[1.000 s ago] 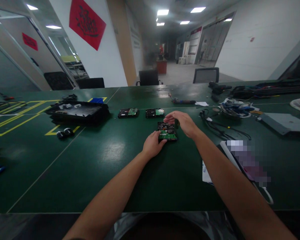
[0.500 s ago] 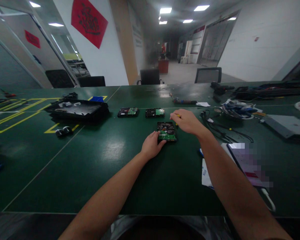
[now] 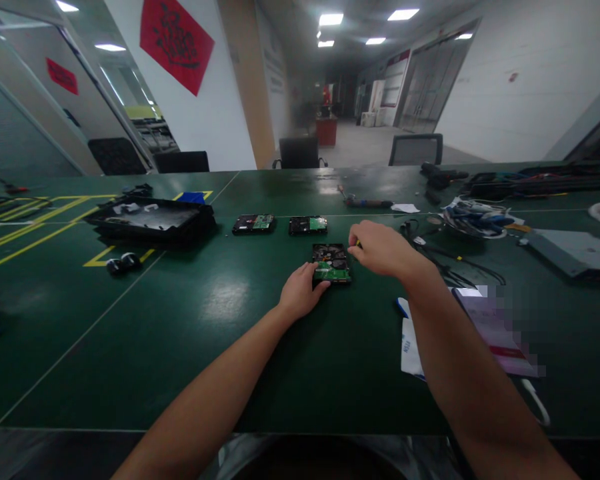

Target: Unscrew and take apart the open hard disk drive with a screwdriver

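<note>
A hard drive [image 3: 332,262] lies flat on the green table, its dark casing and green circuit board facing up. My left hand [image 3: 300,291] grips its near left corner, fingers at the left side and thumb along the near edge. Just right of the drive, my right hand [image 3: 380,248] is closed around a small yellow-handled tool [image 3: 359,244]. Most of that tool is hidden by the fingers, and I cannot tell whether its tip touches the drive. Two more hard drives, one in the middle [image 3: 308,225] and one to the left [image 3: 253,224], lie farther back.
A black tray-like housing [image 3: 150,220] stands at the left, with dark cylindrical parts [image 3: 123,264] before it. To the right are black cables [image 3: 450,257], a bundle of wires [image 3: 477,217], a grey metal box [image 3: 575,250] and a purple-screened device [image 3: 495,333]. A handled tool [image 3: 370,203] lies behind.
My right hand has moved slightly right and down with the yellow-handled tool, its wrist more bent. My left hand stays on the hard drive. The view has shifted slightly.
</note>
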### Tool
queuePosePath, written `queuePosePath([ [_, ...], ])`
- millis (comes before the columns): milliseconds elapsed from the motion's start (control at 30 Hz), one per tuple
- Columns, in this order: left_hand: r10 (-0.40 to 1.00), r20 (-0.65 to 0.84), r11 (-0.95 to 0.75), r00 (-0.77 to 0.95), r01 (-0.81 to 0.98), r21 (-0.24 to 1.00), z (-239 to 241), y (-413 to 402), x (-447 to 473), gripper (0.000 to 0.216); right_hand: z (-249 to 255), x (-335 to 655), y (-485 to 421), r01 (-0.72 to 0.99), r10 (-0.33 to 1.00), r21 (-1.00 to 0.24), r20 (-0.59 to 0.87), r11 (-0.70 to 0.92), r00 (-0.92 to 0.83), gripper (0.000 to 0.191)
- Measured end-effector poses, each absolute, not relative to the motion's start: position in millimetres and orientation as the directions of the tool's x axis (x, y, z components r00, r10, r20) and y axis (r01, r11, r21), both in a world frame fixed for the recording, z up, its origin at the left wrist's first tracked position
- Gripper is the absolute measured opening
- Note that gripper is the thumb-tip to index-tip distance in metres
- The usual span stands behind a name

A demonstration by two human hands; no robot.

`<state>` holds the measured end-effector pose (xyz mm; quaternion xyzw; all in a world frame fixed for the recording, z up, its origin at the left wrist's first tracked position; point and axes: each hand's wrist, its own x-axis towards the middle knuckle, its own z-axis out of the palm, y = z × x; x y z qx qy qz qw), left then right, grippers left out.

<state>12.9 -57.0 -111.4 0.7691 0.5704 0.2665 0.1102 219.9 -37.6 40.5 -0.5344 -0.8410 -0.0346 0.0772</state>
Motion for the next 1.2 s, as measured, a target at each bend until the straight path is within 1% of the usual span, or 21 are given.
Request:
queuePosePath([
  [100, 0.936, 0.281, -0.327, 0.211, 0.817, 0.476, -110.3, -57.5, 12.8, 0.055, 41.8, 219.3, -40.3, 0.933, 0.92, 0.021, 0.16, 0.359, -0.358, 0.017],
  [300, 0.94, 0.275, -0.316, 0.203, 0.822, 0.474, -109.3, -58.0, 13.1, 0.055, 44.5, 218.0, -43.2, 0.898, 0.891, -0.027, 0.135, 0.44, -0.433, 0.019],
  [367, 0.94, 0.277, -0.312, 0.197, 0.823, 0.474, -110.2, -57.5, 13.3, 0.055, 44.3, 218.5, -42.4, 0.923, 0.916, -0.024, 0.137, 0.384, -0.378, 0.016],
  [433, 0.943, 0.272, -0.307, 0.193, 0.824, 0.477, -111.3, -57.1, 13.4, 0.056, 43.5, 219.6, -41.3, 0.943, 0.934, -0.025, 0.148, 0.331, -0.324, 0.02],
  [467, 0.944, 0.267, -0.303, 0.192, 0.824, 0.478, -111.8, -57.0, 13.4, 0.056, 43.2, 220.4, -40.8, 0.943, 0.934, -0.033, 0.153, 0.332, -0.323, 0.02],
  [567, 0.948, 0.253, -0.296, 0.193, 0.825, 0.482, -112.6, -57.4, 13.6, 0.058, 42.8, 222.8, -40.1, 0.903, 0.901, -0.075, 0.14, 0.423, -0.411, 0.017],
  [633, 0.949, 0.252, -0.294, 0.191, 0.825, 0.482, -112.6, -57.9, 13.7, 0.059, 43.0, 223.5, -39.8, 0.896, 0.896, -0.082, 0.131, 0.437, -0.425, 0.017],
  [767, 0.947, 0.261, -0.296, 0.187, 0.823, 0.484, -111.6, -58.1, 13.0, 0.059, 44.2, 223.2, -39.7, 0.943, 0.936, -0.07, 0.164, 0.326, -0.311, 0.021],
  [800, 0.946, 0.26, -0.3, 0.191, 0.82, 0.487, -111.1, -58.0, 12.6, 0.059, 44.7, 223.5, -39.8, 0.939, 0.934, -0.078, 0.165, 0.334, -0.318, 0.02],
  [867, 0.945, 0.26, -0.306, 0.197, 0.814, 0.494, -109.7, -57.8, 11.6, 0.058, 45.8, 224.5, -39.8, 0.903, 0.905, -0.11, 0.149, 0.415, -0.397, 0.015],
  [933, 0.942, 0.266, -0.316, 0.206, 0.809, 0.495, -108.1, -58.1, 10.7, 0.057, 46.4, 225.5, -39.4, 0.867, 0.877, -0.143, 0.131, 0.478, -0.462, 0.021],
  [1100, 0.94, 0.27, -0.321, 0.208, 0.81, 0.491, -106.2, -59.0, 10.9, 0.055, 44.9, 225.6, -37.7, 0.93, 0.935, -0.135, 0.152, 0.342, -0.322, 0.02],
  [1133, 0.941, 0.267, -0.318, 0.207, 0.813, 0.488, -106.5, -58.9, 11.1, 0.055, 44.6, 225.7, -37.8, 0.925, 0.931, -0.143, 0.154, 0.353, -0.332, 0.02],
  [1200, 0.942, 0.264, -0.314, 0.205, 0.817, 0.483, -107.8, -58.3, 11.3, 0.055, 44.8, 226.2, -38.8, 0.888, 0.9, -0.162, 0.149, 0.431, -0.41, 0.021],
])
